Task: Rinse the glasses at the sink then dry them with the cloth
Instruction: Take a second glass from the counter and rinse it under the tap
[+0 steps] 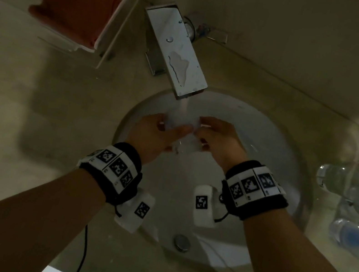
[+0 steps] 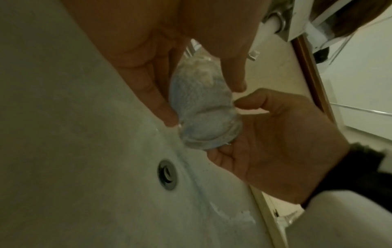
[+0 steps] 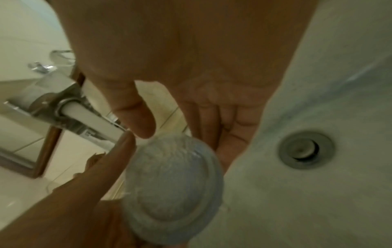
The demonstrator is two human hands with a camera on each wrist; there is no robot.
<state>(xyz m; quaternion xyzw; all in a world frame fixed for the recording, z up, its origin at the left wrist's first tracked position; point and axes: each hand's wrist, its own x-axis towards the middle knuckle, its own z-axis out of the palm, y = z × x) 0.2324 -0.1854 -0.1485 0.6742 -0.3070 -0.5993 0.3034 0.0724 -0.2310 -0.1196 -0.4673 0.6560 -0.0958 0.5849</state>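
Observation:
A clear glass [image 1: 181,133] hangs tilted over the white sink [image 1: 264,165], right under the running stream from the chrome tap [image 1: 177,49]. My left hand [image 1: 170,129] grips its side, fingers and thumb curled round it. My right hand [image 1: 203,132] holds it from the other side. In the left wrist view the glass [image 2: 201,117] is full of foaming water, with my right hand [image 2: 227,129] cupping its base. The right wrist view shows the thick base of the glass [image 3: 174,184] and a finger of my left hand [image 3: 110,161] alongside it. A red cloth [image 1: 77,2] lies in a clear tray at the back left.
Several more clear glasses [image 1: 356,191] stand and lie on the counter to the right of the sink. The drain plug [image 1: 182,243] sits at the near side of the basin. The clear tray [image 1: 124,6] holding the cloth stands left of the tap.

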